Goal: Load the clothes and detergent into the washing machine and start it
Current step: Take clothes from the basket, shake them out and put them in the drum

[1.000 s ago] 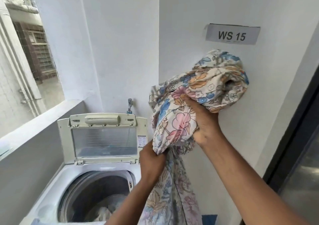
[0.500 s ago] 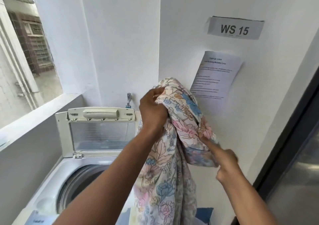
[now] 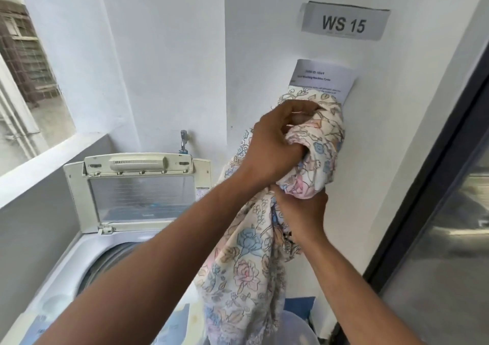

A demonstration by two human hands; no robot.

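Observation:
A long floral cloth point(image 3: 246, 268) hangs in front of the right wall, to the right of the washing machine. My left hand point(image 3: 275, 143) reaches across and grips the bunched top of the cloth. Just below that bundle, my right hand point(image 3: 303, 212) is closed around the cloth. The white top-loading washing machine point(image 3: 66, 273) stands at the lower left with its lid point(image 3: 140, 193) raised upright. Its drum opening point(image 3: 105, 262) is partly hidden behind my left forearm. No detergent can be made out.
A "WS 15" sign point(image 3: 344, 23) and a printed sheet point(image 3: 321, 78) hang on the right wall. A tap point(image 3: 184, 140) sticks out behind the machine. A ledge point(image 3: 53, 164) runs along the left, a dark door frame point(image 3: 428, 175) along the right. A pale tub point(image 3: 299, 328) sits below.
My left hand has carried the cloth's top to the right, in front of the printed sheet. My right hand has moved up and closed on the cloth just under the bundle.

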